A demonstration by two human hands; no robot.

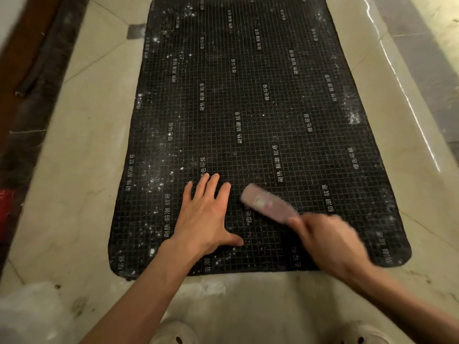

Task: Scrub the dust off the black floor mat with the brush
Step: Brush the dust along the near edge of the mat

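From my remote seat the black floor mat point(248, 120) lay flat on the pale tiled floor point(82, 145), its long axis running from six o'clock up toward twelve, white dust specks thickest down its nine o'clock side and along the near edge. At about seven o'clock in the head view the left hand point(206, 214) was spread open, palm down and fingers splayed on the mat, gripping nothing and, by my reading, pinning the mat in place. Just beside it, toward five o'clock, the right hand point(330, 242) was closed around the handle of the brush point(265, 203), both blurred. The brush's pale head pointed from the fist toward ten o'clock, its tip near the left fingertips but apart from them; I could not tell whether the bristles were pressed to the surface. I judged the scrubbing to be under way with much left to do, since dust showed across the mat at nine o'clock and in a patch at the three o'clock edge. The dustiest stretch lay toward nine o'clock from the brush, beyond the left hand, so I reckoned the next strokes would need that hand to shift. A person's light shoes point(173, 333) showed at six o'clock
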